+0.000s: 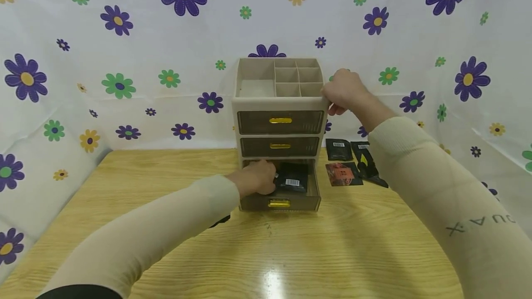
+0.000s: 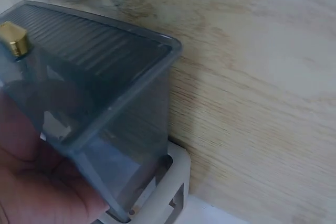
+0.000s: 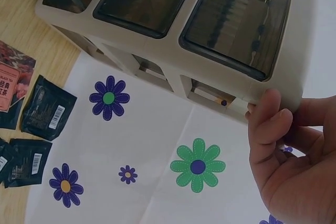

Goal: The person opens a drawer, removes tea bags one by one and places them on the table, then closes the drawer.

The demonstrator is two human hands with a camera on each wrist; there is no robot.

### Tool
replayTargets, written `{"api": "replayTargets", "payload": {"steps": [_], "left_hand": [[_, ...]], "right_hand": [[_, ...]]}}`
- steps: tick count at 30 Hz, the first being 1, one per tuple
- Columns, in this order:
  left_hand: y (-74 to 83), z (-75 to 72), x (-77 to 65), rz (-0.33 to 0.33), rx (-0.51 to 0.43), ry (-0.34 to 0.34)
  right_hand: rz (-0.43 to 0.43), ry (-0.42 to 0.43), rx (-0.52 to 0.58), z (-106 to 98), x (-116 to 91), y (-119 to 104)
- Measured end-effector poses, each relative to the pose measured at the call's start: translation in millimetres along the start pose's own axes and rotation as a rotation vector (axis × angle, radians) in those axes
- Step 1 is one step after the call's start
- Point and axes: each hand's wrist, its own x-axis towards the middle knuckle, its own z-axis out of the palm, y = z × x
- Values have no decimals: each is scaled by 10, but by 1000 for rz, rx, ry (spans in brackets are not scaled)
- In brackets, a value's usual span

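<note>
A beige desktop drawer organizer (image 1: 281,103) stands at the back of the table, its bottom drawer (image 1: 254,204) pulled out. My left hand (image 1: 259,176) reaches down into that drawer at its left side, beside a black tea packet (image 1: 292,182) with a barcode label. In the left wrist view the smoky drawer front (image 2: 79,87) partly covers this hand (image 2: 42,182), and its fingertips are hidden. My right hand (image 1: 346,90) grips the organizer's upper right front corner, with curled fingers at the edge in the right wrist view (image 3: 294,156).
Right of the organizer lie several packets: a red-and-dark black tea packet (image 1: 343,174), a black packet (image 1: 338,149) and a black packet with a yellow mark (image 1: 366,163). The upper two drawers (image 1: 257,123) are closed. A flowered cloth (image 1: 145,50) hangs behind the wooden table (image 1: 187,253).
</note>
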Motion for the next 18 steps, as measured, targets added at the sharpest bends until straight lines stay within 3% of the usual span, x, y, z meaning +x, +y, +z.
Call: {"api": "replayTargets", "payload": {"steps": [7, 15, 18], "left_hand": [[12, -9, 74, 0, 72, 24], [44, -85, -12, -15, -115, 64], [33, -84, -60, -16, -246, 115]], "right_hand": [[-9, 6, -14, -7, 14, -1], [-22, 21, -36, 13, 7, 15], [-27, 26, -41, 22, -1, 5]]}}
